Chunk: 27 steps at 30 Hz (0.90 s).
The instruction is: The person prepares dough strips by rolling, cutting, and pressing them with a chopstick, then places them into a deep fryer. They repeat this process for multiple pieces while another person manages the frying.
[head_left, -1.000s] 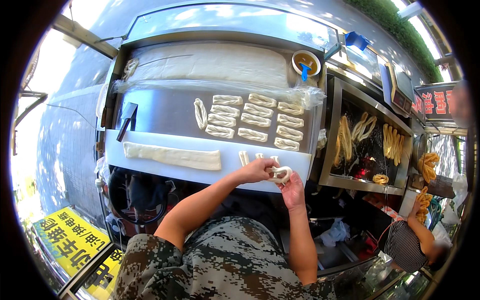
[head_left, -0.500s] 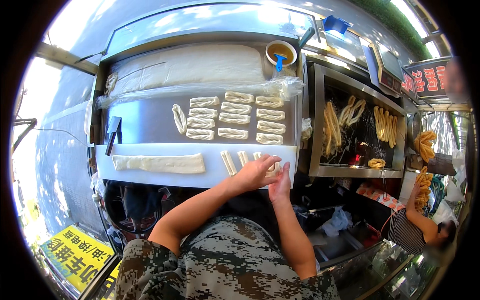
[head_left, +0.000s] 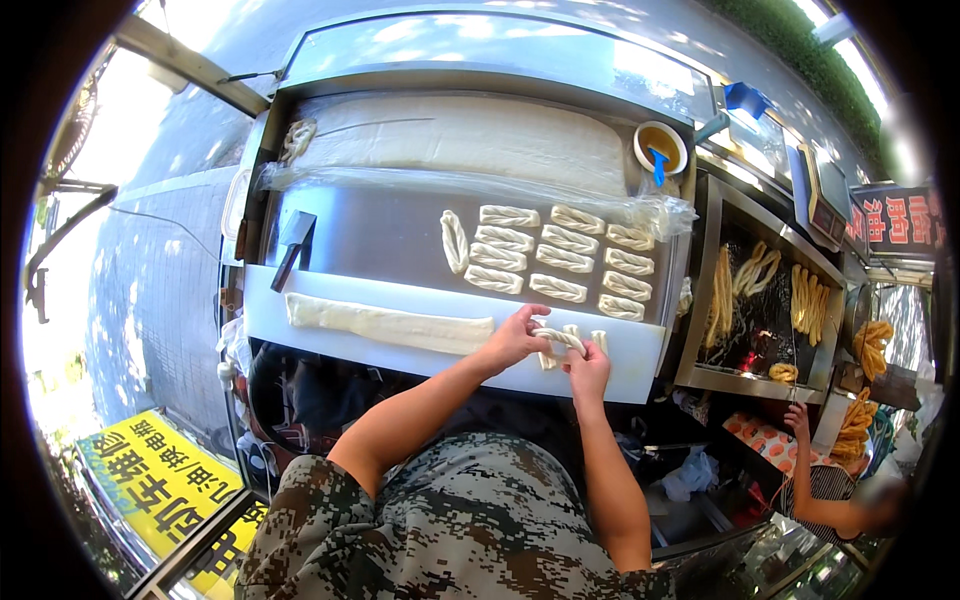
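Between my left hand [head_left: 515, 338] and my right hand [head_left: 589, 372] is a twisted dough strip [head_left: 560, 339], pinched at either end by my fingers. It is held over a white cutting board [head_left: 625, 378]. Below and beside it lie a few short dough strips [head_left: 598, 338], partly hidden by my hands. A long flat dough slab [head_left: 390, 325] stretches along the board to my left. Beyond the board, rows of twisted dough pieces [head_left: 557, 288] rest on a metal tray [head_left: 365, 235].
A cleaver-like blade [head_left: 297, 232] rests at the left. Plastic film partly covers a large dough sheet [head_left: 460, 135] at the back. A bowl [head_left: 660, 150] holds amber liquid and a blue brush [head_left: 657, 167]. At right is a fryer [head_left: 765, 290] with frying dough sticks; a co-worker's hand [head_left: 798, 420] is near it.
My view has swung, shifting the scene rightward. My hands have come from over the strips to stretching one twisted strip between them. The co-worker's hand has moved from the fried dough toward the fryer.
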Available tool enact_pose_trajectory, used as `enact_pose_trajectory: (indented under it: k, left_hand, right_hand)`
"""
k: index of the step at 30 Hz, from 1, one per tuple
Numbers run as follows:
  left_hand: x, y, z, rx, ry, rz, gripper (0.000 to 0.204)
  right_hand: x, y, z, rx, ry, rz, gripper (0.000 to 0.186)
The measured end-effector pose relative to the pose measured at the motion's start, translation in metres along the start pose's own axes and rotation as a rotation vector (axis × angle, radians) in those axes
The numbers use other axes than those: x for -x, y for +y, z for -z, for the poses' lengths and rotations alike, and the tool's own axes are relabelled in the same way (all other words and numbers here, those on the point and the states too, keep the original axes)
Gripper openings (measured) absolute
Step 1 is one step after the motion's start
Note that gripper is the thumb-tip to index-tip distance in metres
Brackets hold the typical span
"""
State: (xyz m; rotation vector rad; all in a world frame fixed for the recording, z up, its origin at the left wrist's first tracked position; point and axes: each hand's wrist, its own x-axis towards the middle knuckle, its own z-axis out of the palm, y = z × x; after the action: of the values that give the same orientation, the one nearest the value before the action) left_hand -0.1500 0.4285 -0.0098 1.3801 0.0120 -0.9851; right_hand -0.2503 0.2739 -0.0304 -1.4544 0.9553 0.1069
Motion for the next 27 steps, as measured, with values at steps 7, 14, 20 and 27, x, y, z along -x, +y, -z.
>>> enact_pose_trajectory:
  k: [7,14,20,27]
  left_hand:
    - [0.03,0.016,0.168,-0.129,0.454,0.001,0.052]
    - [0.027,0.02,0.245,-0.953,0.792,-0.216,0.059]
    - [-0.008,0.008,0.102,-0.727,0.313,-0.452,0.033]
    - [-0.077,0.001,-0.073,-1.338,-0.125,-0.476,0.026]
  right_hand:
    - [-0.027,-0.015,-0.155,0.031,-0.149,0.117,0.034]
    - [-0.03,-0.047,-0.196,0.194,-0.127,0.194,0.032]
    - [0.002,0.006,-0.022,0.002,0.355,0.283,0.023]
    - [0.015,0.078,0.079,0.083,0.459,-0.003,0.027]
